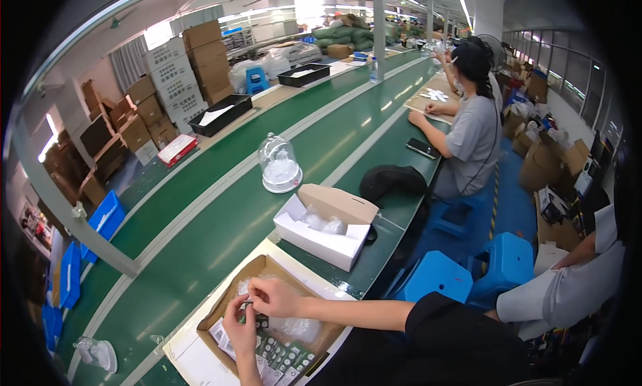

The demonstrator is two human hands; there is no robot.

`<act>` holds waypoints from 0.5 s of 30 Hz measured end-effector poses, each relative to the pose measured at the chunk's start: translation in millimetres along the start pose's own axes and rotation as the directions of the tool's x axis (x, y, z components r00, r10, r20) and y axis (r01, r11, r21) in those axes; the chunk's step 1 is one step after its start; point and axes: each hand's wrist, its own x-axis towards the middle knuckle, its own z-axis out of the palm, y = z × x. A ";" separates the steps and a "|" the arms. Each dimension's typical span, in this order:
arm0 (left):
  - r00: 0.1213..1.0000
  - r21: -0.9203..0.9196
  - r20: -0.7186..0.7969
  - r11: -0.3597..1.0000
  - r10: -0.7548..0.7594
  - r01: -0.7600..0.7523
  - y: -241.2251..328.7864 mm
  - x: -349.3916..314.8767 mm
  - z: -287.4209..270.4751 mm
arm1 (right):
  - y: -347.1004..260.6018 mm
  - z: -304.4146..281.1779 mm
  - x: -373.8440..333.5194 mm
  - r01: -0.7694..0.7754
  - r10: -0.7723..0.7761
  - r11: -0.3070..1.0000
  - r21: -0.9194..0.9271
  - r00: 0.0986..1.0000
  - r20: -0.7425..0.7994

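Note:
Over a shallow open cardboard box, both my hands meet with their fingers pinched together. My left hand is closed on a small dark piece, too small to name. At the same spot the fingertips of my right hand are closed against that piece. Inside the box lie green cards with rows of round silvery discs, like button-cell packs. Clear plastic bags fill its right part. Beneath the box is a pale flat board.
Beyond the box stands an open white carton with clear domes inside. A clear dome on a white base stands on the green conveyor belt; another dome lies at lower left. Blue stools and a seated co-worker are right.

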 end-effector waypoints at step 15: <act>0.999 -0.042 0.046 0.999 -0.026 0.028 0.9 -2.0 -4.1 | 6.4 0.7 1.6 -0.020 0.020 1.000 0.023 1.000 -0.008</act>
